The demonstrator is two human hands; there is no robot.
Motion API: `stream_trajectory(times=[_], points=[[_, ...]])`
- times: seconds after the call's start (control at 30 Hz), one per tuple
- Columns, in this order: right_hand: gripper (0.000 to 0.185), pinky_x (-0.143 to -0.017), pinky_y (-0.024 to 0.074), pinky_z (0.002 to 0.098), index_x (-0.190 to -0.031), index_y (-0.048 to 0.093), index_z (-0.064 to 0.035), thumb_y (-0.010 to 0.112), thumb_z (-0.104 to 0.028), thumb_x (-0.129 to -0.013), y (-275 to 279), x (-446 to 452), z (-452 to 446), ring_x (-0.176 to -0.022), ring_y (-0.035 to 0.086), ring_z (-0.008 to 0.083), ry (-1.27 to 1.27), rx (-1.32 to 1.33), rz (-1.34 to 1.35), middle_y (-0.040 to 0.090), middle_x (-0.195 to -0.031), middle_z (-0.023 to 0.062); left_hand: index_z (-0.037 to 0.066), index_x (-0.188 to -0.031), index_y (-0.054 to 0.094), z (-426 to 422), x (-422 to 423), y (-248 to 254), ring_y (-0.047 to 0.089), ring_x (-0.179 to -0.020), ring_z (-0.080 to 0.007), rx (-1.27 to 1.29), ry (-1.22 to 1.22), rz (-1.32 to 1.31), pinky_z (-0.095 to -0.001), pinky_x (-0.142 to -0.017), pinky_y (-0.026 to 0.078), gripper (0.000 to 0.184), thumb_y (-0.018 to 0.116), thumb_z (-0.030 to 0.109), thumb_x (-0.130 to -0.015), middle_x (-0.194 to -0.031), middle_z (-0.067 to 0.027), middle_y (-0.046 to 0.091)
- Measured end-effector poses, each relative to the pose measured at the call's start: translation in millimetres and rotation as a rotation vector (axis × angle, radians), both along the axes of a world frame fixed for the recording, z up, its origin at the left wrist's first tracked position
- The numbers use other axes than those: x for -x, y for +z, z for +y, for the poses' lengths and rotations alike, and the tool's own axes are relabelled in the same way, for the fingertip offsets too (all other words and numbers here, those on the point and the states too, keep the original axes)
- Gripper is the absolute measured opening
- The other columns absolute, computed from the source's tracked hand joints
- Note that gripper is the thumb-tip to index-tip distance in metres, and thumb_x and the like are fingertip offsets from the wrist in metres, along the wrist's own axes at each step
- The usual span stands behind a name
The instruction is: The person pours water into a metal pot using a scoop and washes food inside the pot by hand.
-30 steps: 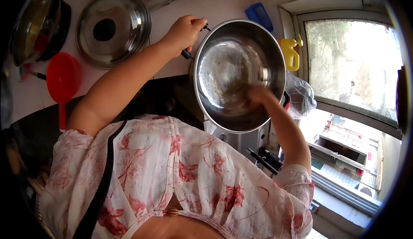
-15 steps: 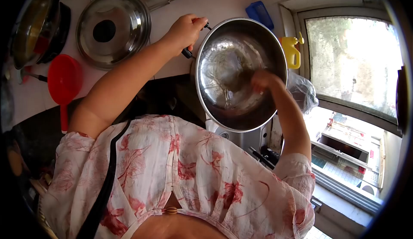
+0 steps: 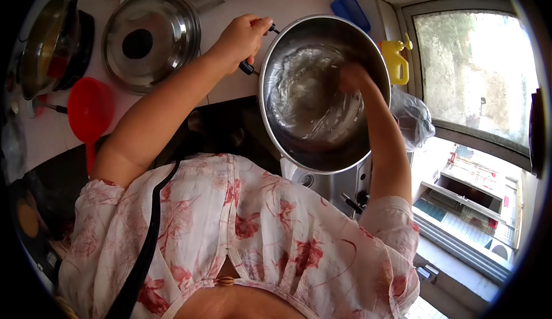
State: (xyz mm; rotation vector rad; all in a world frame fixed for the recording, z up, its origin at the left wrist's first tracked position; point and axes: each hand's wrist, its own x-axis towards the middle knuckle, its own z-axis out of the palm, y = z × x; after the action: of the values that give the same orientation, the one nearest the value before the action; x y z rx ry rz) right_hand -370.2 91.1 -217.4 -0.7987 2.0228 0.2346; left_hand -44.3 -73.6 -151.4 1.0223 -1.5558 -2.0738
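Note:
A large steel pot point(image 3: 328, 34) is tilted toward me above the edge of the sink point(image 3: 336, 187), with clear water point(image 3: 302, 92) swirling inside. My left hand point(image 3: 244, 38) is wrapped round the pot's black side handle point(image 3: 247, 68). Inside the pot, near its right wall, my right hand point(image 3: 353, 77) is smeared by motion. Its fingers do not show clearly, so whether it holds anything is hidden.
On the counter at left lie a steel lid point(image 3: 172, 26), a red plastic ladle point(image 3: 91, 109) and another pan point(image 3: 40, 49). A blue container point(image 3: 351, 11), a yellow jug point(image 3: 395, 60) and a clear plastic bag point(image 3: 415, 120) are near the window point(image 3: 477, 77).
The pot has risen slightly in view, and the water swirls more strongly. My right hand has moved up along the pot's inside. My left hand keeps its grip on the handle.

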Motion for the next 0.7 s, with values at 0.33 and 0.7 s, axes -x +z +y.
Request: stream_trajectory(times=[0.33, 0.7], points=[[0.017, -0.058, 0.0472, 0.0301, -0.062, 0.065, -0.0082, 0.058, -0.023, -0.065, 24.9, -201.9, -57.2, -0.063, 0.061, 0.0171, 0.713, 0.414, -0.378, 0.065, -0.068, 0.0065, 0.001, -0.080, 0.049, 2.5, -1.7, 0.1, 0.031, -0.033, -0.0068, -0.005, 0.031, -0.006, -0.0220, -0.033, 0.027, 0.034, 0.047, 0.034, -0.088, -0.048, 0.0009, 0.038], [0.025, -0.062, 0.0510, 0.0311, -0.078, 0.066, -0.0048, 0.049, -0.023, -0.081, 31.1, -78.3, 77.6, -0.066, 0.064, 0.0207, 0.292, -0.408, -0.009, 0.065, -0.072, 0.0111, 0.001, -0.081, 0.049, 5.4, -0.7, 1.2, 0.032, -0.033, -0.0069, -0.056, 0.032, 0.057, -0.0224, -0.032, 0.027, 0.032, 0.047, 0.032, -0.088, -0.049, 0.0005, 0.038]])
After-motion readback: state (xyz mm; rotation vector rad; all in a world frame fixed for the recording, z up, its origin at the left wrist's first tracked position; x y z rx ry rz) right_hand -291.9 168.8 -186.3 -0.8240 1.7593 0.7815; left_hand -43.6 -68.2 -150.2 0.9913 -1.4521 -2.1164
